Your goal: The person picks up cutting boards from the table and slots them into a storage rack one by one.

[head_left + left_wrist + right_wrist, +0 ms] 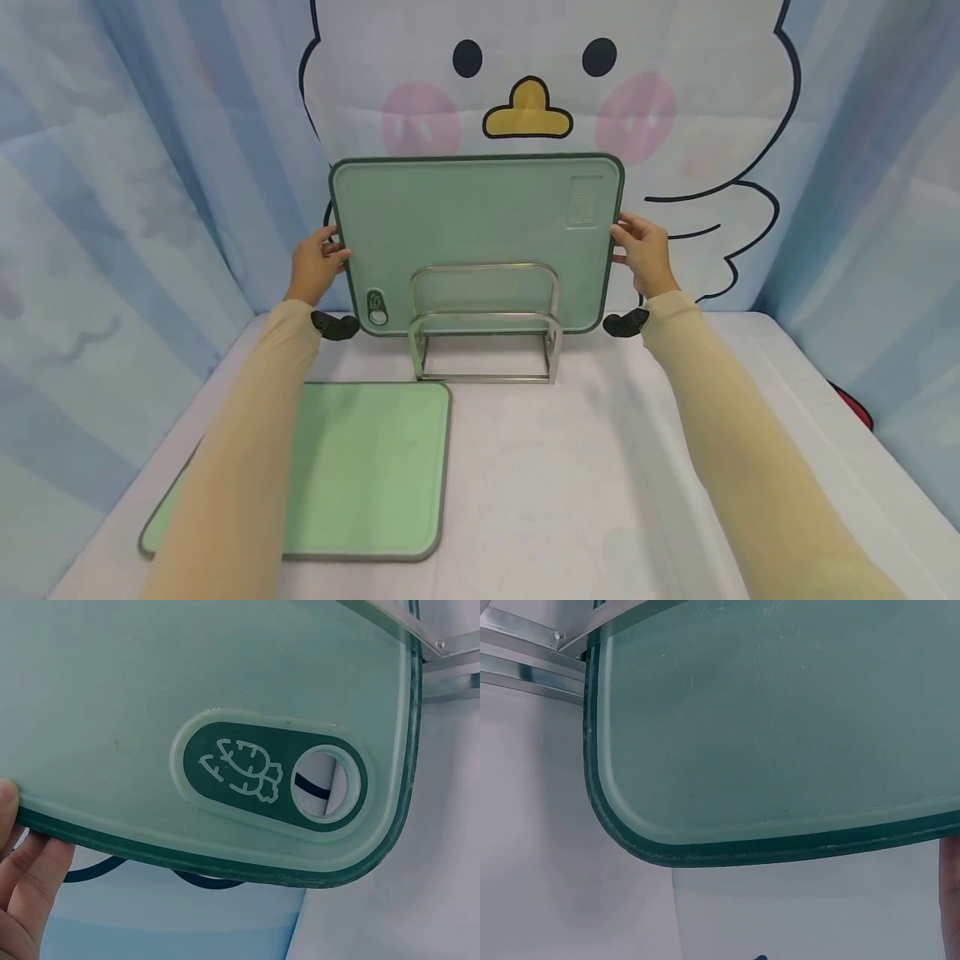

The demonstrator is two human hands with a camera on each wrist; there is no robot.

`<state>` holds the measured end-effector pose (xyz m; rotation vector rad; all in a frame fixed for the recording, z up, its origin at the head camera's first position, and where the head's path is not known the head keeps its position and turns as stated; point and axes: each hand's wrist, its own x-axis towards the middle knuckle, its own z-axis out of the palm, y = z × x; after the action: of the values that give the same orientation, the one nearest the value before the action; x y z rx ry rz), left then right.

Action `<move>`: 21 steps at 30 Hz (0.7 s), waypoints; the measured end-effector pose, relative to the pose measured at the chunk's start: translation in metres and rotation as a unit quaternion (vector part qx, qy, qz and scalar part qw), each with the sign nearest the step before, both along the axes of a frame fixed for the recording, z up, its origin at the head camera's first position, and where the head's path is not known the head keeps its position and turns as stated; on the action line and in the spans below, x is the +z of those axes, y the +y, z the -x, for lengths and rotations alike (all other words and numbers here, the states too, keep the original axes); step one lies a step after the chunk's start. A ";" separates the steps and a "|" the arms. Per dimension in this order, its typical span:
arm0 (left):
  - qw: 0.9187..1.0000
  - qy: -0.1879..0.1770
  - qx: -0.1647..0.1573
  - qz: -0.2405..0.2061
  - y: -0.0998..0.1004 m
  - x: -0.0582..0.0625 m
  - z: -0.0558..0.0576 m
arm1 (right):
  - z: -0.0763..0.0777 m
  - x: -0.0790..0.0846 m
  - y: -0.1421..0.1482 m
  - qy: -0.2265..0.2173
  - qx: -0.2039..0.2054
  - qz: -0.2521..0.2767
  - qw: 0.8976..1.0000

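A green cutting board (480,208) with a dark green rim stands upright on its long side, behind the front wire hoops of a metal rack (487,379). My left hand (315,265) grips its left edge, thumb on the front face and fingers behind. On the opposite edge, my right hand (643,250) pinches the board the same way. Near the lower left corner, the left wrist view shows a dark oval patch (225,765) with a carrot drawing and a round hole. Only a sliver of the right hand (950,892) appears in the right wrist view.
A second, lighter green cutting board (367,475) lies flat on the white table (555,500) at the front left, partly hidden under the left sleeve (240,467). Curtains hang around the table, the back one (525,33) printed with a cartoon face. A red object (853,407) shows at the right edge.
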<state>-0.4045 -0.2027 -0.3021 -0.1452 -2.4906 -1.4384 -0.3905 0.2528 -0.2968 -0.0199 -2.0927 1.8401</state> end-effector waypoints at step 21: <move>0.997 0.013 0.001 -0.078 0.003 -0.004 -0.016 | -0.015 0.002 -0.004 -0.017 -0.025 -0.001 1.000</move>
<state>-0.3884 -0.1997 -0.3063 -0.1293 -2.3456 -1.6136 -0.3757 0.2486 -0.2943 -0.1026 -2.0973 1.8222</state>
